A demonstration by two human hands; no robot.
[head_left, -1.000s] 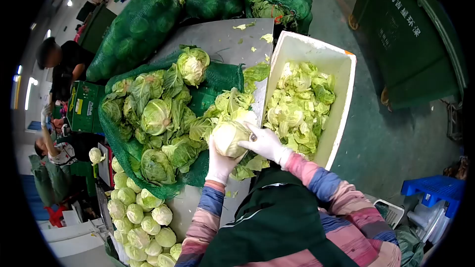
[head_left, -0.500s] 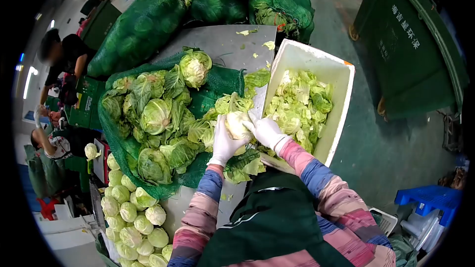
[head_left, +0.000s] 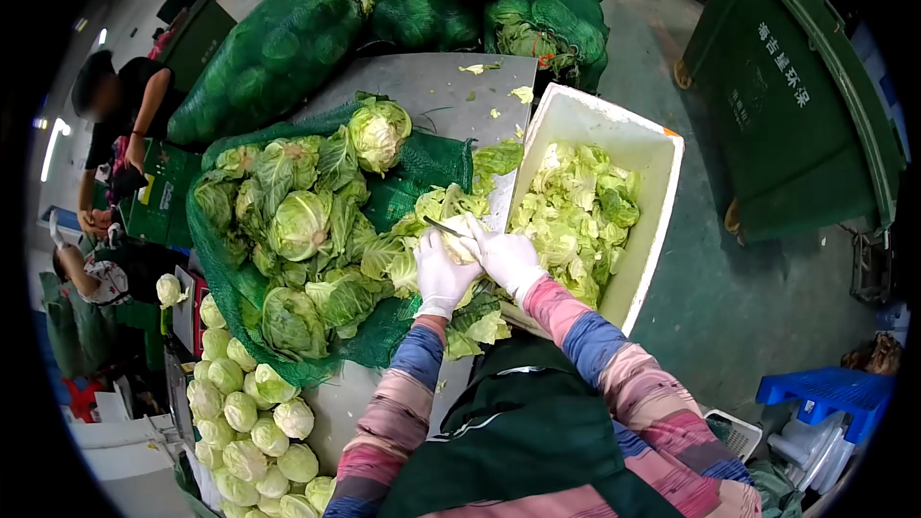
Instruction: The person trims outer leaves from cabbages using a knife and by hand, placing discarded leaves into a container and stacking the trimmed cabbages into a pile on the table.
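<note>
Both my hands wear white gloves and meet over a pale, stripped cabbage [head_left: 460, 247] above the metal table [head_left: 369, 403]. My left hand [head_left: 444, 274] is wrapped round the cabbage. My right hand [head_left: 507, 257] is closed at its right side, and a thin dark tool [head_left: 441, 226], perhaps a knife, sticks out leftward from the fingers. Loose green leaves [head_left: 475, 324] lie under and around the hands. To the left, an opened green net [head_left: 391, 197] holds several leafy cabbages [head_left: 300, 225]. Just right of my hands stands a white foam box [head_left: 655, 230] with torn leaves inside [head_left: 576, 221].
Full net sacks [head_left: 278, 43] lie beyond the table. Trimmed cabbages [head_left: 245, 460] are piled at lower left. A green wheeled bin [head_left: 767, 105] and a blue pallet [head_left: 830, 388] stand at right. Two people work at far left, one in black [head_left: 134, 101].
My right hand has shifted left and up over the cabbage, and the dark tool now shows above it. The co-worker in black at far left has moved their arms.
</note>
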